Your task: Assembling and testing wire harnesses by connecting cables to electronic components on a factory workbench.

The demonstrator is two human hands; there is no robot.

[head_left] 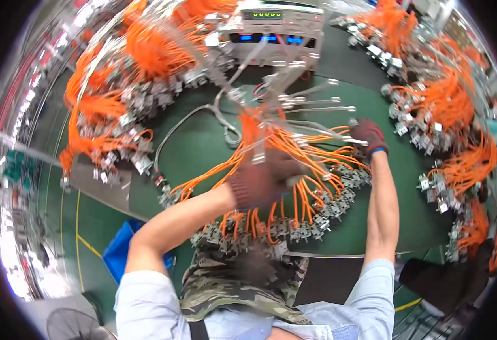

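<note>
Orange cables (220, 168) fan out from a central bundle over the green table in front of me, with small silver metal connectors (322, 211) in an arc at their near ends. My left hand (268, 178), in a dark red-brown glove, is over the middle of the fan and smeared by motion; its fingers cannot be made out. At the fan's right end my right hand (368, 139), in a similar glove, has its fingers curled around the end of an orange cable, beside the metal connectors. Clear-sleeved cable ends (322, 107) stick out above the fan.
A bench instrument (276, 25) with lit displays stands at the back of the green table (415, 209). Orange cable bundles with connectors lie at left (98, 105) and right (444, 105). A grey cable (172, 127) loops left of the fan. Below left is a blue container (118, 246).
</note>
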